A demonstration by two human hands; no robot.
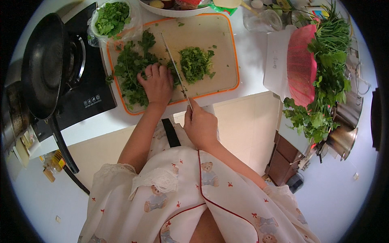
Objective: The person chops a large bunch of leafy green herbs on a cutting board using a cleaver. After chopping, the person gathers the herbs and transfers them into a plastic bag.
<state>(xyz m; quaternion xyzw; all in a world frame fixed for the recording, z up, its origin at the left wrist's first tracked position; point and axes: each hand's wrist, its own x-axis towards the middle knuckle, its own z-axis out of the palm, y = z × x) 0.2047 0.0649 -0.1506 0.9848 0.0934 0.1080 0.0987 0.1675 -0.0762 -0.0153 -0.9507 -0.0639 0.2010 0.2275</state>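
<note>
My right hand (200,125) grips the handle of a kitchen knife (173,62), whose blade points away from me, seen edge-on above the cutting board (221,71) with its orange rim. My left hand (158,84) presses on a bunch of leafy herbs (131,68), probably cilantro or celery leaf, just left of the blade. Its fingertips are bent down into the leaves and partly hidden. To the right of the knife lies a pile of chopped herbs (196,64), with small scraps scattered around it.
A bowl of cut greens (111,18) in a plastic bag stands beyond the board's left corner. Left is a black wok (44,66) on a gas stove (88,88). A pink basket (301,65) heaped with greens stands right, near a glass jar (264,22). A white basin (176,11) sits behind.
</note>
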